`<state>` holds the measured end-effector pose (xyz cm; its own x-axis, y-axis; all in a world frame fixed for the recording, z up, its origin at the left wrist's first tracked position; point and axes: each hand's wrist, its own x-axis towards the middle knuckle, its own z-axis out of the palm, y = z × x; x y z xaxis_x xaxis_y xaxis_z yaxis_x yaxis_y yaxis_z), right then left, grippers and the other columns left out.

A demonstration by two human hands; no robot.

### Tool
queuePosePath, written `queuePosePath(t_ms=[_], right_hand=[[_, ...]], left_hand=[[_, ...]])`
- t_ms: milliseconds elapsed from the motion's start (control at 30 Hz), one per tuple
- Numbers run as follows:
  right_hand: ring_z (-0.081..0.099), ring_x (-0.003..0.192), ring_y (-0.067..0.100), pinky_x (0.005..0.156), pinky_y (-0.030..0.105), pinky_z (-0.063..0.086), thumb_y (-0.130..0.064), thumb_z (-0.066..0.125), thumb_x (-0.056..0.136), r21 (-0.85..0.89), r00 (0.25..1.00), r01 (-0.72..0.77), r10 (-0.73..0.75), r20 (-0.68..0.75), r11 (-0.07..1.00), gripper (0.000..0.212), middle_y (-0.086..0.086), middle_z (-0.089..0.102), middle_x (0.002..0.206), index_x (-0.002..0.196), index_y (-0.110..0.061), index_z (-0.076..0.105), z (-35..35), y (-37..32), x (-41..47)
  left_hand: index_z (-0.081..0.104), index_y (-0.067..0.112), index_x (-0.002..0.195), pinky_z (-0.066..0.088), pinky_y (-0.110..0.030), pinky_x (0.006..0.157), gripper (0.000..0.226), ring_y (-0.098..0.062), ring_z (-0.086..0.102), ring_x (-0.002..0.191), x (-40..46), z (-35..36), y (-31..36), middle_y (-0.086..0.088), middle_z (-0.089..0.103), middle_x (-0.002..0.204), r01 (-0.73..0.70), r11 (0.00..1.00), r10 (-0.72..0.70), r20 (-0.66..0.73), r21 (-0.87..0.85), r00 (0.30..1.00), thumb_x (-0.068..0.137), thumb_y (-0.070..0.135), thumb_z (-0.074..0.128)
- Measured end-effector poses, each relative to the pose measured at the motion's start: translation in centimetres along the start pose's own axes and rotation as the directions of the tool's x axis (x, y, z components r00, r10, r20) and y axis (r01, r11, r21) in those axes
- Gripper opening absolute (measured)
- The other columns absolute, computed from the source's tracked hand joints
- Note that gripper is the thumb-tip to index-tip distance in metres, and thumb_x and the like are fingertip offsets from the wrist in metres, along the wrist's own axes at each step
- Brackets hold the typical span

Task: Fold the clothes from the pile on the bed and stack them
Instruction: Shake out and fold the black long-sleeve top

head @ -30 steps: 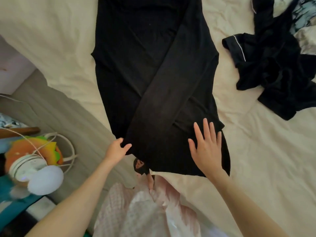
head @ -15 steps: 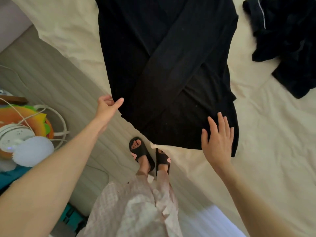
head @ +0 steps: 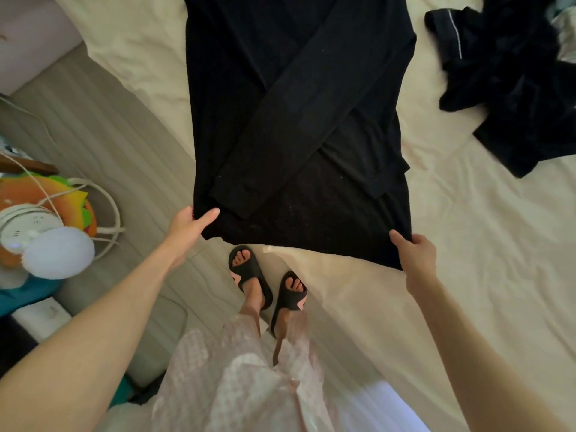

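Observation:
A long black long-sleeved garment (head: pixel 299 120) lies flat on the cream bed sheet (head: pixel 483 244), its sleeves crossed over the body. The hem hangs slightly past the bed's corner. My left hand (head: pixel 190 226) pinches the hem's left corner between thumb and fingers. My right hand (head: pixel 414 251) grips the hem's right corner. A pile of dark clothes (head: pixel 511 76), one piece with white piping, lies at the upper right of the bed.
The bed corner points toward my feet in black sandals (head: pixel 268 282) on the grey striped floor (head: pixel 103 126). At the left are a white round device with cords (head: pixel 40 238) and an orange-green plush (head: pixel 37 188).
Both hands have gone to the hem's corners and taken hold; before, the right hand lay flat on the fabric and the left was free beside it. The view has shifted back.

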<state>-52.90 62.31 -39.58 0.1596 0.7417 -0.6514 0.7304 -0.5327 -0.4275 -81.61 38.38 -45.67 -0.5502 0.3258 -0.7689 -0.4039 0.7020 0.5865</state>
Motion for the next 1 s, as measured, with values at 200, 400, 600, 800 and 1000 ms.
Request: queuePosePath(t_ms=[200, 400, 600, 800, 1000], right_hand=[[0.061, 0.091, 0.022, 0.08, 0.034, 0.052, -0.016, 0.063, 0.089, 0.224, 0.969, -0.187, 0.142, 0.201, 0.957, 0.015, 0.002, 0.062, 0.09, 0.099, -0.007, 0.058, -1.4, 1.2, -0.7], [0.063, 0.084, 0.024, 0.071, 0.032, 0.053, -0.01, 0.062, 0.09, 0.368, 0.941, -0.292, 0.197, 0.274, 0.883, 0.011, 0.008, 0.062, 0.092, 0.084, -0.004, 0.057, -3.1, 2.3, -2.1], [0.061, 0.08, 0.024, 0.064, 0.03, 0.052, -0.007, 0.061, 0.09, 0.408, 0.941, -0.307, 0.209, 0.268, 0.86, 0.012, 0.01, 0.06, 0.092, 0.081, -0.003, 0.055, -5.9, 3.0, -3.5], [0.06, 0.079, 0.024, 0.062, 0.031, 0.051, -0.005, 0.061, 0.09, 0.344, 0.921, -0.361, 0.273, 0.277, 0.867, 0.009, 0.015, 0.058, 0.104, 0.087, -0.001, 0.054, -9.5, 3.6, -6.6], [0.06, 0.08, 0.023, 0.061, 0.03, 0.05, -0.007, 0.064, 0.089, 0.348, 0.904, -0.388, 0.279, 0.323, 0.854, 0.022, 0.014, 0.059, 0.107, 0.106, 0.001, 0.053, -13.2, 3.2, -10.1]], left_hand=[[0.053, 0.004, 0.121, 0.051, -0.042, 0.086, 0.031, -0.028, 0.06, 0.104, -4.2, 0.1, -1.5, -0.016, 0.059, 0.121, 0.134, 0.973, -0.142, -0.026, -0.188, 0.99, 0.09, 0.007, 0.058], [0.057, -0.001, 0.108, 0.055, -0.03, 0.067, 0.018, -0.026, 0.063, 0.09, -8.4, -0.2, -1.9, -0.015, 0.063, 0.102, 0.23, 0.848, -0.275, -0.024, -0.477, 0.961, 0.09, 0.002, 0.056], [0.057, 0.001, 0.086, 0.055, -0.023, 0.05, 0.005, -0.02, 0.058, 0.077, -12.1, 0.3, -1.3, -0.013, 0.061, 0.088, 0.272, 0.804, -0.344, -0.04, -0.529, 0.938, 0.09, 0.003, 0.057], [0.051, 0.0, 0.106, 0.047, -0.031, 0.063, 0.018, -0.022, 0.055, 0.076, -17.5, 0.0, -0.8, -0.012, 0.059, 0.089, 0.341, 0.824, -0.384, -0.004, -0.452, 0.923, 0.092, 0.008, 0.057], [0.052, 0.001, 0.11, 0.047, -0.031, 0.064, 0.024, -0.022, 0.055, 0.074, -23.3, -0.5, 0.7, -0.012, 0.059, 0.087, 0.394, 0.801, -0.426, 0.033, -0.45, 0.904, 0.09, 0.012, 0.06]])
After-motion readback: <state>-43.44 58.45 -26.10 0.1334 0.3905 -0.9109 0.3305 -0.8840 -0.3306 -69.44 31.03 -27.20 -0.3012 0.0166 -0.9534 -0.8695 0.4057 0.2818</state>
